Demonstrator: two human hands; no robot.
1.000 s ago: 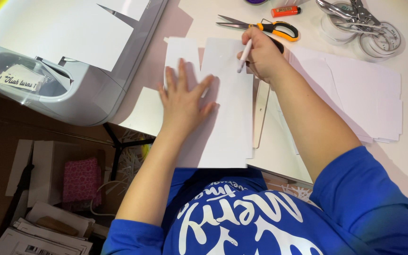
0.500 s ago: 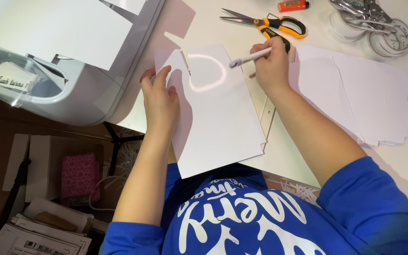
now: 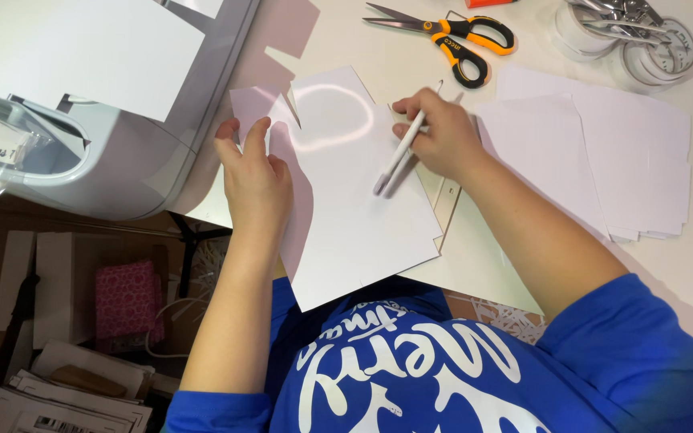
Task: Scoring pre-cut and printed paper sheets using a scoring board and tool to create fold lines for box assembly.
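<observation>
My left hand (image 3: 257,178) pinches the left edge of the white cut card sheet (image 3: 354,192), lifting that side so it tilts off the counter (image 3: 378,56); my right hand (image 3: 439,132) is closed around a white pen (image 3: 397,156), its tip angled down onto the sheet's middle, which steadies it; beyond lie orange-handled scissors (image 3: 451,36), a stack of white sheets (image 3: 603,160), tape rolls (image 3: 643,40), and a grey cutting machine (image 3: 122,160) at left.
</observation>
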